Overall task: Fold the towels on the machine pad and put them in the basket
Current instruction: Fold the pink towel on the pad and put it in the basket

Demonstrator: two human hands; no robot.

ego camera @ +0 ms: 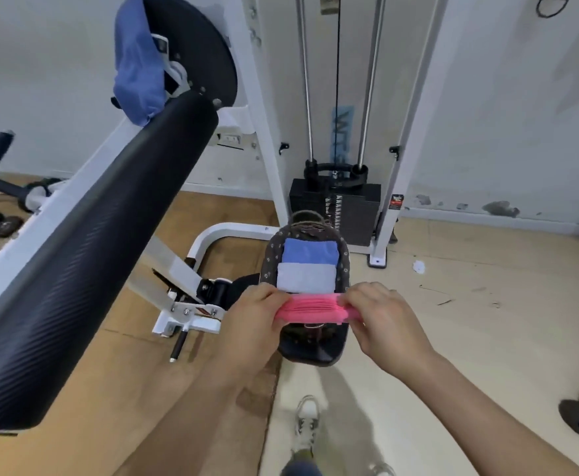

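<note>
Your left hand (252,312) and right hand (384,317) each pinch one end of the folded pink towel (312,309), just above the near half of the basket (345,269), next to a pale folded towel (305,278). If you release unevenly, the fold may spring open or snag the rim. A draped blue towel (138,63) remains on the machine pad (85,252), far left.

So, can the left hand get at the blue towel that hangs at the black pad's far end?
Probably not yet: the left hand pinches the pink towel over the basket. Once freed, likely yes; the hanging blue towel is up to the left with open air between.
</note>
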